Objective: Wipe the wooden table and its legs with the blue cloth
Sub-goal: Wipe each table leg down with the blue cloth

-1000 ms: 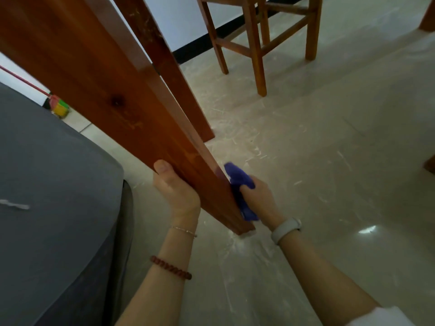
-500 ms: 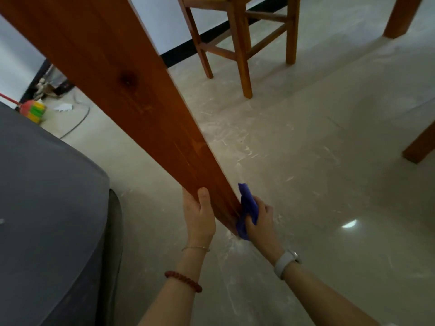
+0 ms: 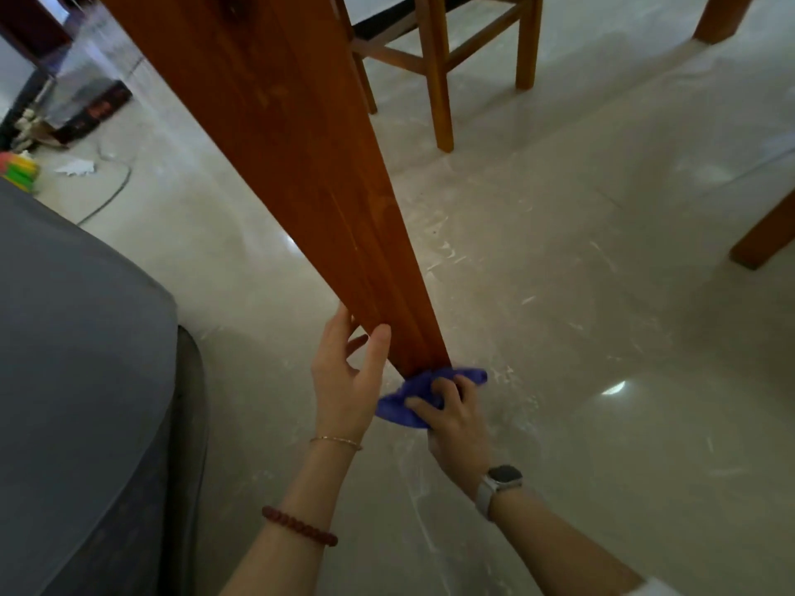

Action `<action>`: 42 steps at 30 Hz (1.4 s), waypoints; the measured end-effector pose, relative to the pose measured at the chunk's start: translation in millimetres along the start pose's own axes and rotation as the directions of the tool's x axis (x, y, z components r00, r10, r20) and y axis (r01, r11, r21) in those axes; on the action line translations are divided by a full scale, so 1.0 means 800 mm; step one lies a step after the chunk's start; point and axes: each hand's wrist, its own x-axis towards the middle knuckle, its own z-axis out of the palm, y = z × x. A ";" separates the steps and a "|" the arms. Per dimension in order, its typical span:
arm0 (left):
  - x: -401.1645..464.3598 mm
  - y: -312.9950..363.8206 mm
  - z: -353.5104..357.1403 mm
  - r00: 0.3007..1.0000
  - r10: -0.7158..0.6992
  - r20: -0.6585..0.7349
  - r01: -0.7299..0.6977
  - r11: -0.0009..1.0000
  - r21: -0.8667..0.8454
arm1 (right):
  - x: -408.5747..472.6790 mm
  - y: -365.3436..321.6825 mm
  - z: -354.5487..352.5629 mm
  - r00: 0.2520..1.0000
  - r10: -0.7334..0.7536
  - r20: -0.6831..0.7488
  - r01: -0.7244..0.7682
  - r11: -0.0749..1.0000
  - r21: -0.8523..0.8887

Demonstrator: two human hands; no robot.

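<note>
A reddish-brown wooden table leg (image 3: 309,174) slants from the top of the view down to the pale floor. My left hand (image 3: 348,376) holds its lower part, thumb on the near face and fingers behind it. My right hand (image 3: 451,410) grips the bunched blue cloth (image 3: 413,397) and presses it against the foot of the leg at floor level. The table top is out of view.
A grey covered seat (image 3: 77,380) fills the lower left. A wooden chair (image 3: 439,66) stands behind the leg, with other wooden legs at top right (image 3: 722,15) and right edge (image 3: 765,234). A cable (image 3: 112,191) and colourful broom head (image 3: 19,172) lie far left.
My right hand has carried the cloth down from the leg's right side to its foot. My left hand has slid lower on the leg. The view has shifted left.
</note>
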 end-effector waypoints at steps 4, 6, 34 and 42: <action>0.001 0.001 -0.011 0.997 -0.008 0.078 0.007 1.000 0.011 | -0.021 0.016 0.009 0.834 0.300 0.463 -0.326 0.945 -0.025; -0.002 0.001 -0.016 0.993 -0.037 0.113 0.033 0.999 0.037 | -0.019 0.007 -0.003 0.865 0.275 0.420 -0.319 0.947 0.036; 0.050 0.227 -0.356 0.885 -0.404 0.234 0.343 0.903 0.259 | 0.123 -0.399 -0.325 0.704 0.458 0.543 -0.541 0.841 -0.008; 0.060 0.387 -0.532 0.866 -0.444 0.232 0.379 0.884 0.274 | 0.231 -0.578 -0.477 0.704 0.493 0.510 -0.558 0.829 -0.032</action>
